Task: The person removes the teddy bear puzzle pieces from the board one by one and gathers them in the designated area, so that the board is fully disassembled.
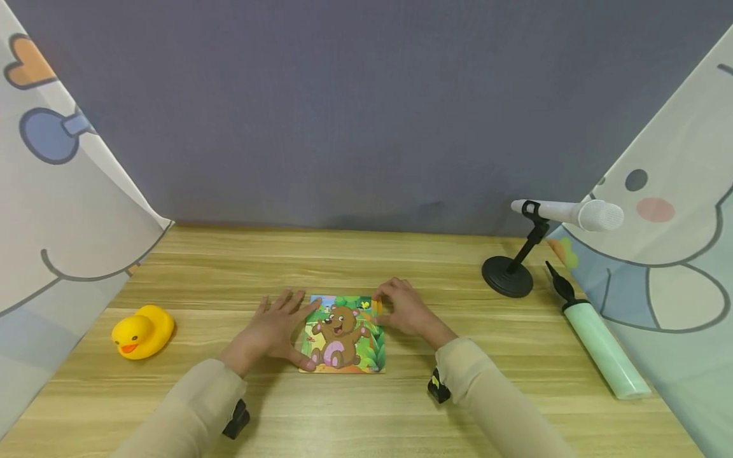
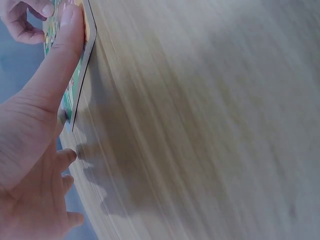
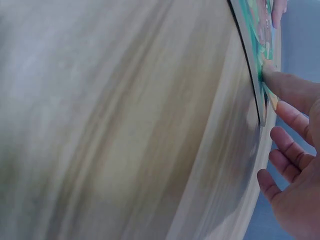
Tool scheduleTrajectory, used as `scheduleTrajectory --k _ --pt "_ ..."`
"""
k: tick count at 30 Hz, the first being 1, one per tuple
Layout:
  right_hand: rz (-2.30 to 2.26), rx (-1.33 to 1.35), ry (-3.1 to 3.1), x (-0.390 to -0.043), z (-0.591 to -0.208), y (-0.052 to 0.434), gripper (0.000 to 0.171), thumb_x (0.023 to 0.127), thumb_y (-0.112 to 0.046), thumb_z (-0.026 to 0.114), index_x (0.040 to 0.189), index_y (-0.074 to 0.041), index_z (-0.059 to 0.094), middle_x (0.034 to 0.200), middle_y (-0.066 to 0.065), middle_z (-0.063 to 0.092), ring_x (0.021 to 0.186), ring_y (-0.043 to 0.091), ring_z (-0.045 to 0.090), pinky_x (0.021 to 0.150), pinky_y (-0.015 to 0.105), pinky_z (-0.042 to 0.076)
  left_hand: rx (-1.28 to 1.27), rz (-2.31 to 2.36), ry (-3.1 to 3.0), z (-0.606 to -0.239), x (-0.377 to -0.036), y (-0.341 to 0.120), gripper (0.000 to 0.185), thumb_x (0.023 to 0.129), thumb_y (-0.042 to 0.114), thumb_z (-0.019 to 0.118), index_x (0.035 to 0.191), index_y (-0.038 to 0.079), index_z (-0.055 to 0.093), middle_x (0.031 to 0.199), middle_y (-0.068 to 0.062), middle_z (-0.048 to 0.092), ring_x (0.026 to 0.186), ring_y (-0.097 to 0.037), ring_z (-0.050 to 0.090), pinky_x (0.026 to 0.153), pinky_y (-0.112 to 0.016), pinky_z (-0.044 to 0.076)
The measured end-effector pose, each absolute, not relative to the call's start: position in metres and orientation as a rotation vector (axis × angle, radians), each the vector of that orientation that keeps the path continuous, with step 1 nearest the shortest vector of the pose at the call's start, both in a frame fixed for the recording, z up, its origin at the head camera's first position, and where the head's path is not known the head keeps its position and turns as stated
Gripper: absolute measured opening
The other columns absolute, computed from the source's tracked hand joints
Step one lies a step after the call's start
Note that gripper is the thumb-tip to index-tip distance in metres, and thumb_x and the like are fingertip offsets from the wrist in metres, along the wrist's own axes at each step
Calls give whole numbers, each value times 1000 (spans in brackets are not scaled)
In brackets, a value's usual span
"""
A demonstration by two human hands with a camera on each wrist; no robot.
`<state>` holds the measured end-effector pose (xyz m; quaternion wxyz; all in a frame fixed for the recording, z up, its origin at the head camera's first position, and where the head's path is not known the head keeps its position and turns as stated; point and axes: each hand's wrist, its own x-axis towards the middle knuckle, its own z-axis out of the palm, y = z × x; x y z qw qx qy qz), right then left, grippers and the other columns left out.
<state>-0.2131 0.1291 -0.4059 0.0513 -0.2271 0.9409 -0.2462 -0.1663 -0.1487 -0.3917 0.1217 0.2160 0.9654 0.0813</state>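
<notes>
sleeves point(image 1: 191, 407) low in head view; l hand point(image 1: 273, 332) spread, touching bear board point(image 1: 342, 340), ctr, prob. steadying it; r hand point(image 1: 403, 310) pinches its upper-right edge. l-wrist view: l thumb point(image 2: 62, 45) on board, upper left. r-wrist: r thumb point(image 3: 292, 90) on board, upper right.

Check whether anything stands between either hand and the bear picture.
Nothing visible does. The left hand touches the bear picture at its left side, and the right hand touches its upper right corner. The yellow duck and microphone are off to the sides.
</notes>
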Motion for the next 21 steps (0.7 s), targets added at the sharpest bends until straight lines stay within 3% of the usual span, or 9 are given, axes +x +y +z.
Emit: scheduleTrajectory --k 8,21 --pt "-721 -708 2863 -213 -405 129 43 74 -34 74 113 -17 62 113 1 51 112 23 41 96 43 33 602 270 2800 -391 -166 -152 120 47 74 65 146 22 20 149 -19 8 134 -42 6 100 -65 1" --pt "-761 -706 2817 -216 -403 125 40 73 -29 77 105 -15 58 114 1 49 113 22 39 96 40 35 573 288 2776 -392 -168 -150 121 48 70 68 146 21 18 150 -19 6 133 -43 11 97 -68 10"
